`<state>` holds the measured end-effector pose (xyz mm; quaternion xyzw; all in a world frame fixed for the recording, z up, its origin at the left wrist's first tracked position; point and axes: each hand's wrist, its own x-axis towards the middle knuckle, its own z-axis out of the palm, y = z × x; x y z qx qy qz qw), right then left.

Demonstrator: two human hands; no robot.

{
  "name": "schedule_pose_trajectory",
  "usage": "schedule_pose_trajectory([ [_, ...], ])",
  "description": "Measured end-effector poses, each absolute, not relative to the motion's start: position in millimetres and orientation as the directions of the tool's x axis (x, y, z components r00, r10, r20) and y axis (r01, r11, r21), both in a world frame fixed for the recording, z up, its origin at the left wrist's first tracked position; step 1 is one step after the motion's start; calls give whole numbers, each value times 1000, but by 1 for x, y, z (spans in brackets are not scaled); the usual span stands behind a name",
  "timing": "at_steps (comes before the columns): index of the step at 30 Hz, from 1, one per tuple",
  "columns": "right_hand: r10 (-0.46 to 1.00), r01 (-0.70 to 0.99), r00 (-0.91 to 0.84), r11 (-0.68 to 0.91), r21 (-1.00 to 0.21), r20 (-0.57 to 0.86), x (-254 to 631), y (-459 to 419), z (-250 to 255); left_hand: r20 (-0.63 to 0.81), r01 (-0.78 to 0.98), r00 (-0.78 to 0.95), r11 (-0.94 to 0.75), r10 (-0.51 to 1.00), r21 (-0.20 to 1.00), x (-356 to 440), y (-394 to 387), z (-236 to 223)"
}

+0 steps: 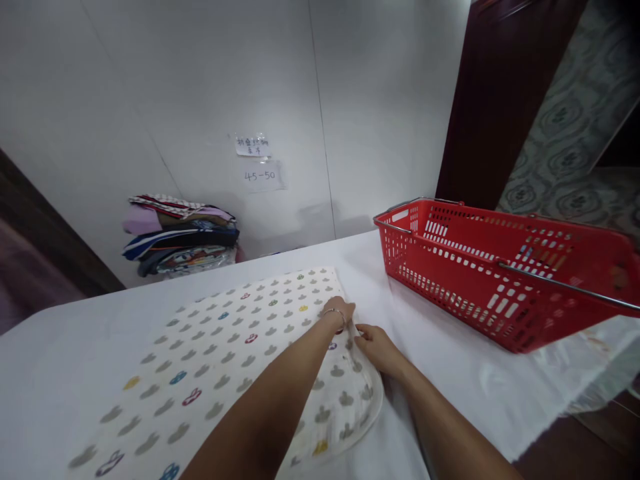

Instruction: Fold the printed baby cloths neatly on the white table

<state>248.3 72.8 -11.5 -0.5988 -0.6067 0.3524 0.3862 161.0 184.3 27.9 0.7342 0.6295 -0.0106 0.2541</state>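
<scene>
A thin off-white blanket [260, 350] printed with grey, red, blue, yellow and green shapes lies spread on the white-covered table. Its near right part is turned over, with a rounded, lifted edge. My left hand [341, 308], a bracelet at its wrist, is curled on the blanket's right edge; its fingertips are mostly hidden. Just nearer and to the right, my right hand [376, 345] pinches the same edge between thumb and fingers.
A red plastic basket [450, 267] with metal handles stands at the table's right side. Folded fabrics [183, 233] are stacked by the back wall at left. Two paper notes [263, 176] hang on the wall. Clear plastic [595, 360] lies under the basket.
</scene>
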Motion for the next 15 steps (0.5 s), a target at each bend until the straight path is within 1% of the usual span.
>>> schedule_pose_trajectory([
  [9, 998, 478, -1, 50, -877, 56, 247, 71, -6, -283, 940, 180, -80, 942, 331, 162, 180, 32],
  [12, 999, 429, -18, 42, -902, 38, 245, 67, -2, -268, 945, 173, -83, 948, 317, 158, 184, 33],
  [15, 999, 355, -39, -2, -935, -17, 242, 62, 0, -268, 950, 160, -74, 950, 304, 152, 185, 34],
])
